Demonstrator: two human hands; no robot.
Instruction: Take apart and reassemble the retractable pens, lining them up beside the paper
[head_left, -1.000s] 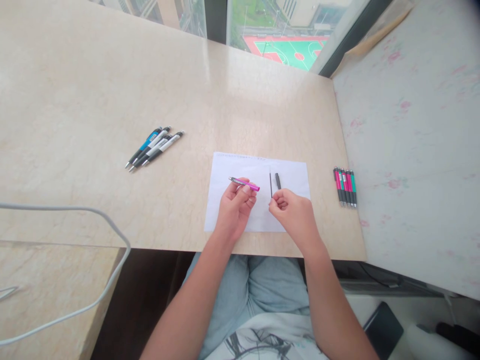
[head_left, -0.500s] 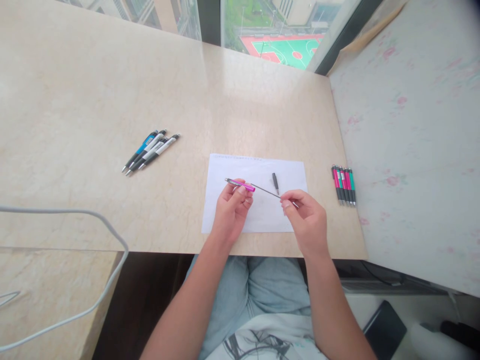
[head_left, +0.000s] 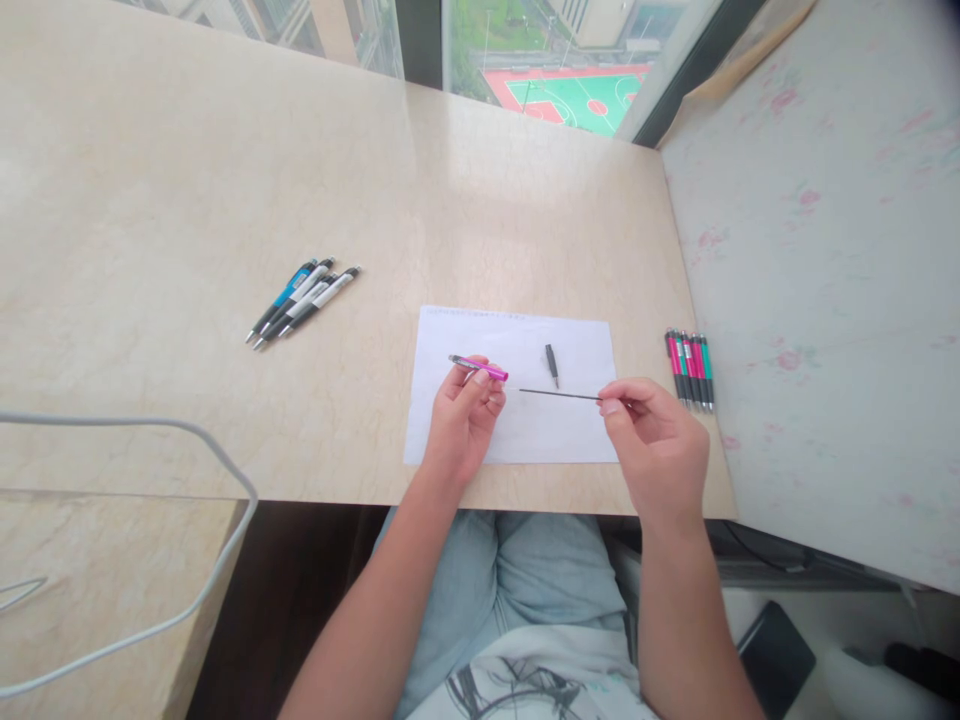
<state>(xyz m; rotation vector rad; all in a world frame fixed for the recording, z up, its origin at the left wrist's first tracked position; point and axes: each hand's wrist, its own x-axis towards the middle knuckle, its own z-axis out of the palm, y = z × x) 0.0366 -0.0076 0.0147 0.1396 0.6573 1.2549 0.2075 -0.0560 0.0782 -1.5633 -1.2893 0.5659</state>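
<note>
Over the white paper (head_left: 525, 440), my left hand (head_left: 465, 415) is closed around a pink pen barrel (head_left: 491, 372) with a silver and dark clicker end. The barrel's cut end points right. My right hand (head_left: 652, 430) pinches one end of a thin dark ink refill (head_left: 559, 394), held nearly level. Its pale left end is close to the fingers of my left hand; whether it touches them I cannot tell. The black grip section (head_left: 552, 365) of a pen lies on the paper beyond the refill, its tip toward me.
Several pens (head_left: 300, 305) with blue, white and black parts lie in a loose pile at the left. A tidy row of pink and green pens (head_left: 690, 370) lies by the right wall (head_left: 810, 300). A grey cable (head_left: 187, 425) loops over the table's left front edge.
My right hand has moved right with the refill, which has swung from slanted to nearly level, its far end now farther from the barrel. My left hand has barely moved.
</note>
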